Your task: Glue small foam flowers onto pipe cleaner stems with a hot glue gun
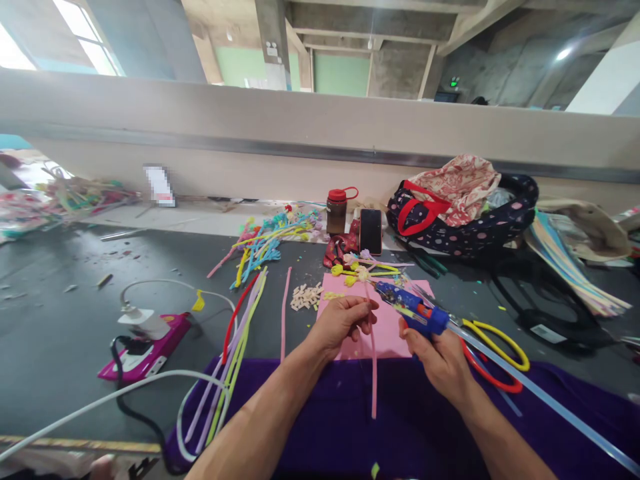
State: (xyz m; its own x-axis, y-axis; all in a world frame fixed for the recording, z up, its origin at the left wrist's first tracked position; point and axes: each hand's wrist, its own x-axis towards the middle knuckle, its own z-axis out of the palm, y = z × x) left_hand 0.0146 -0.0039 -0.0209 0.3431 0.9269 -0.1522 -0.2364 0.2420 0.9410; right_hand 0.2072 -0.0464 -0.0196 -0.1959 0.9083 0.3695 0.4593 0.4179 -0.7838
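My left hand (346, 324) pinches a pink pipe cleaner (373, 380), which hangs down over the purple cloth (320, 420). A pale flower-like piece (363, 273) shows near the stem's upper end; whether it is joined there I cannot tell. My right hand (443, 363) is wrapped round a blue hot glue gun (413, 308), its nozzle pointing left, close to the stem's top. A long clear glue stick (545, 397) runs out of the gun's back. Beneath both hands lies a pink sheet (395, 333). Small beige pieces (306, 297) are heaped left of the sheet.
Scissors with yellow and red handles (500, 343) lie right of my right hand. Loose pipe cleaners (245, 340) and a magenta power strip (150, 350) with cables are at left. Behind stand a red-lidded bottle (337, 212), a phone (371, 232) and a dotted bag (465, 233).
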